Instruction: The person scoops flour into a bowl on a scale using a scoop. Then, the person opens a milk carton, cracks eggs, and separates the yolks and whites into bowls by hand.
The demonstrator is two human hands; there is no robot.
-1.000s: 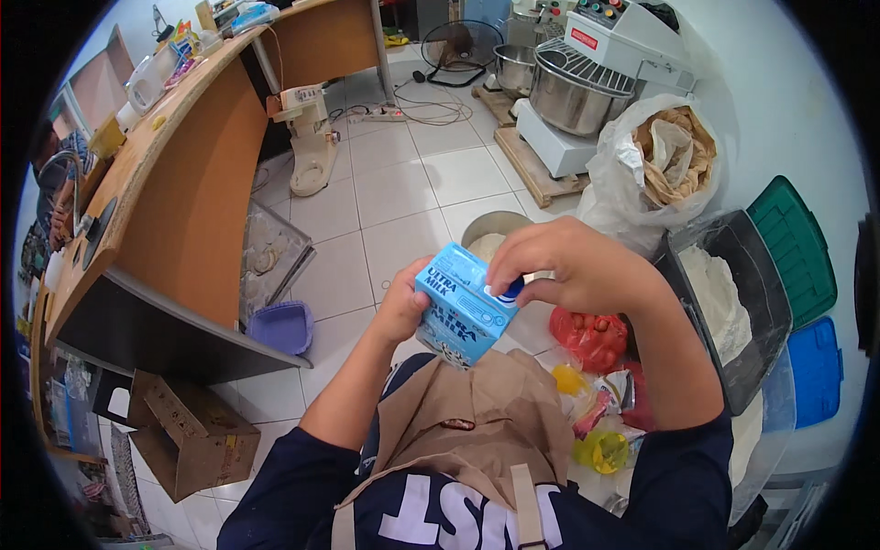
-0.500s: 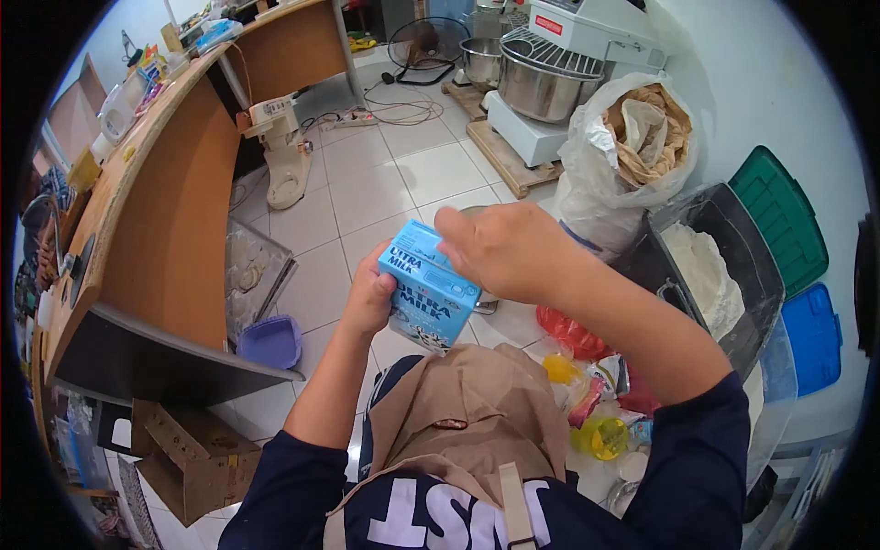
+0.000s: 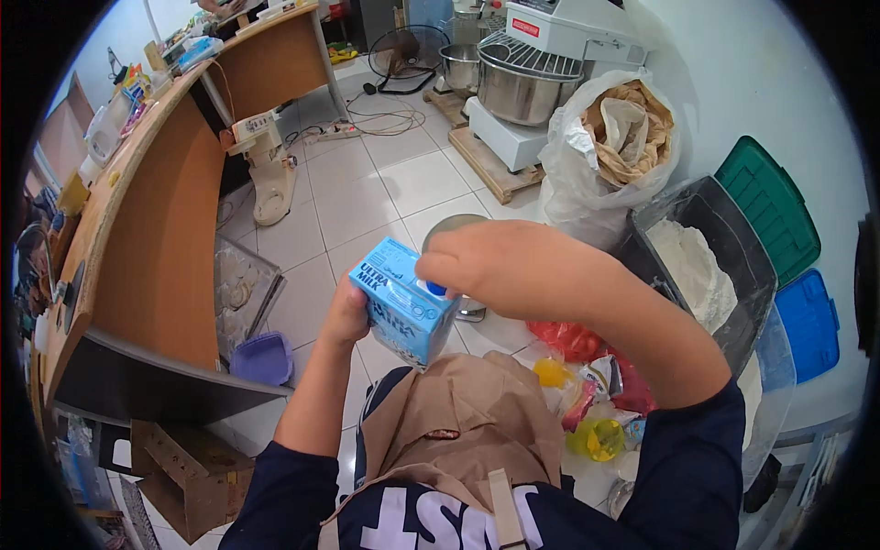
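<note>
Just left of the frame's centre, your left hand point(image 3: 347, 318) held the glossy, boxy light-blue carton point(image 3: 400, 328) by its side. Your right hand point(image 3: 475, 266) was curled over the smooth blue cap point(image 3: 436, 289); I couldn't tell whether it pinched. Working the cap seemed the step in hand, probably calling for a steady left hold.

mixer point(image 3: 522, 87) on a wooden pallet point(image 3: 490, 170)
a green lid point(image 3: 770, 206) stands beside a dark bin point(image 3: 744, 247); a purple basin point(image 3: 261, 359) sits near a cardboard box point(image 3: 202, 481).
</note>
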